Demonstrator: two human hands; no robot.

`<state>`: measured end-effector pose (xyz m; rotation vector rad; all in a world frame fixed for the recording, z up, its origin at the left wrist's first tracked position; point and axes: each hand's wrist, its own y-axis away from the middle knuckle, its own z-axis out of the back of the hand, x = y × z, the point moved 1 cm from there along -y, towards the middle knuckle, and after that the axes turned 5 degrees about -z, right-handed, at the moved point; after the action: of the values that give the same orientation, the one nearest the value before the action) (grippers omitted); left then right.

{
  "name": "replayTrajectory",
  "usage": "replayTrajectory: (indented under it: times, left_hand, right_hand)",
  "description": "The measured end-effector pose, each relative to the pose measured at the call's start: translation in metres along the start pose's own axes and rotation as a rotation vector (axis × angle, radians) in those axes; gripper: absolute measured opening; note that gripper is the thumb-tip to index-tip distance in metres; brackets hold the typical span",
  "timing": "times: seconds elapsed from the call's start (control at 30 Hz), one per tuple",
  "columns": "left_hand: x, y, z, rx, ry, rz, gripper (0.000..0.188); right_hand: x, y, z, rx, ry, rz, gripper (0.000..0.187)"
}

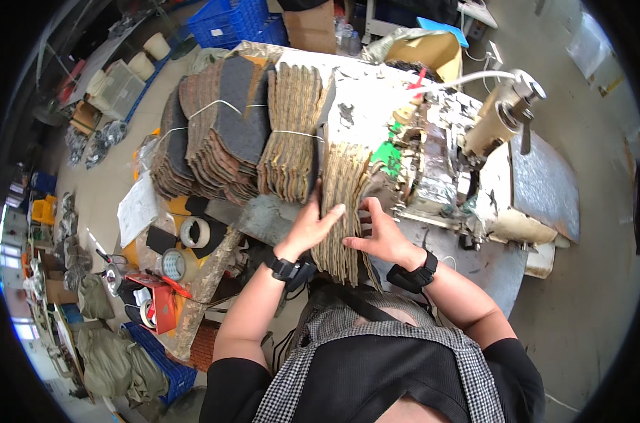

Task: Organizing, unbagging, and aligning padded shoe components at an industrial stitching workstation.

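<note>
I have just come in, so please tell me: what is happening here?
A person's bare left hand holds a thick stack of thin brown pieces; the right hand is at its right side. Further left, similar grey-topped bundles tied with pale string lie on the white worktable.

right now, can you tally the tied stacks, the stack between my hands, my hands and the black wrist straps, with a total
Tied stacks: 3
Stack between the hands: 1
Hands, left hand and right hand: 2
Black wrist straps: 2
Total: 8
</note>
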<state>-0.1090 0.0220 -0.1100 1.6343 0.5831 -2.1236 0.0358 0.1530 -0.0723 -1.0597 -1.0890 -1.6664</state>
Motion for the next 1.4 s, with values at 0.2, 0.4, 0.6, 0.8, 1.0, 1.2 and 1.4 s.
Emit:
replayTrajectory:
  times: [0.2, 0.4, 0.6, 0.8, 1.0, 1.2, 1.4]
  left_hand:
    - [0.022, -0.004, 0.018, -0.001, -0.009, 0.01, 0.078]
    - [-0.009, -0.007, 0.016, -0.019, -0.203, 0.068, 0.079]
    - [-0.015, -0.009, -0.009, -0.067, -0.188, 0.006, 0.063]
    - [-0.006, -0.021, 0.011, -0.001, -0.541, 0.268, 0.075]
    - [-0.037, 0.002, -0.026, 0.171, -0.598, 0.144, 0.123]
    - [-0.047, -0.003, -0.035, 0.166, -0.762, 0.214, 0.132]
    - [-0.051, -0.001, -0.022, 0.12, -0.837, 0.202, 0.114]
  right_hand:
    - [-0.006, -0.026, -0.017, -0.065, 0.133, -0.013, 0.078]
    - [-0.012, -0.025, -0.013, -0.138, 0.068, -0.034, 0.075]
    - [-0.031, 0.013, 0.006, -0.235, 0.046, -0.186, 0.067]
    - [-0.036, 0.028, 0.007, -0.283, -0.017, -0.153, 0.067]
    - [-0.045, 0.029, 0.002, -0.383, -0.052, -0.139, 0.048]
    - [-0.066, 0.028, 0.006, -0.37, -0.162, -0.143, 0.044]
    - [-0.052, 0.035, 0.005, -0.418, -0.066, -0.161, 0.042]
